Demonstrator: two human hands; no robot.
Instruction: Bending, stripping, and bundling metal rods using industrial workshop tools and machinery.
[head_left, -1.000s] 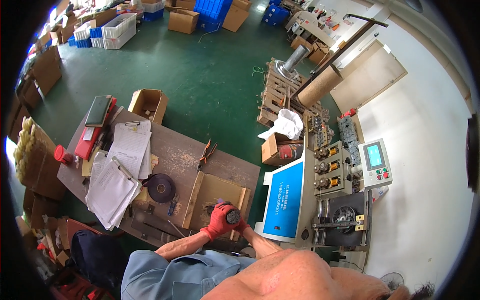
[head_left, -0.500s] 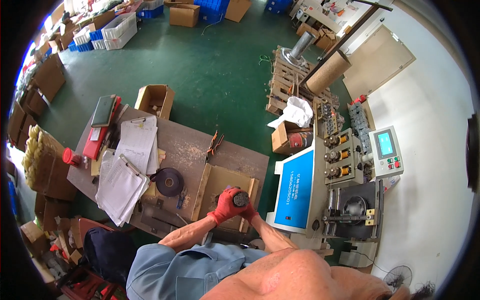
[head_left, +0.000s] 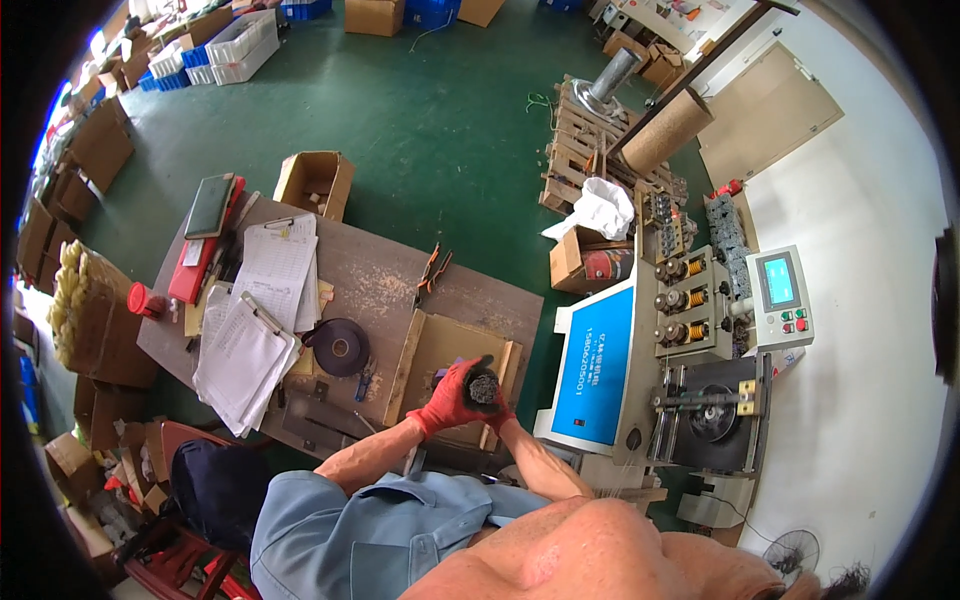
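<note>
Grey-ended cylinder [head_left: 483, 387] gripped in gloved hands over a wooden-railed tray

It is held over the right part of the wooden-railed tray [head_left: 463, 335], its rough, speckled round end facing up toward the camera. Whether its lower end touches the tray is hidden by the gloves. Raised wooden rails flank the work on the left and right, and a small purple piece [head_left: 440, 376] lies just beside the glove on the left.

Beyond the tray, orange-handled pliers [head_left: 432, 275] lie on the workbench [head_left: 375, 250]. To the left are a dark roll of tape [head_left: 341, 347], a small blue tool [head_left: 363, 386] near it, and clipped paper sheets [head_left: 245, 360] overlapping in a pile. Farther left stand a green notebook [head_left: 212, 205] on a red case [head_left: 190, 272] and a red jar [head_left: 146, 300]. Across a gap on the right is a machine with a blue panel [head_left: 595, 365]; its control box [head_left: 785, 295] has a lit screen.

The left hand [head_left: 445, 402], in a red glove, has its fingers curled round the cylinder, closed against its side. The right hand [head_left: 499, 412], also gloved in red, sits close against the other side; its fingers are mostly hidden, so how tightly they are bent cannot be told.
</note>
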